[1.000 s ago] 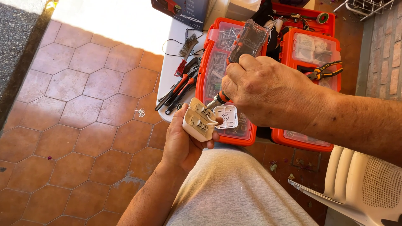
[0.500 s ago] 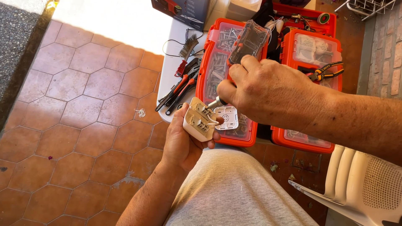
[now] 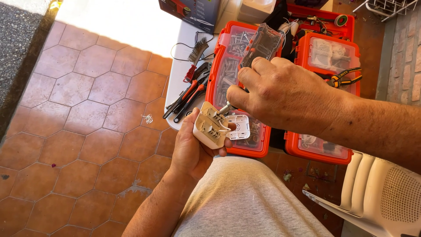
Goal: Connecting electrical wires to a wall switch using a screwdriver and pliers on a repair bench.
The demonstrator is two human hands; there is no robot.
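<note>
My left hand (image 3: 193, 149) grips a small cream-coloured plastic electrical part (image 3: 211, 126), open side up, above my lap. My right hand (image 3: 280, 94) is closed around a screwdriver (image 3: 263, 44) with a clear, dark-cored handle that sticks up past my knuckles. Its metal tip (image 3: 225, 109) rests in the top of the cream part. A white square cover piece (image 3: 239, 127) lies just to the right of the part, on the lid of an orange case.
Two orange organiser cases with clear lids (image 3: 219, 83) (image 3: 326, 57) sit on a white table (image 3: 180, 83), holding screws and small parts. Pliers and a wire brush (image 3: 193, 87) lie on the table's left side. A white plastic chair (image 3: 377, 193) stands at right. Hexagonal terracotta tiles (image 3: 74, 131) cover the floor.
My right hand has shifted slightly and turned a little on the screwdriver. The cream part and my left hand stay almost in place.
</note>
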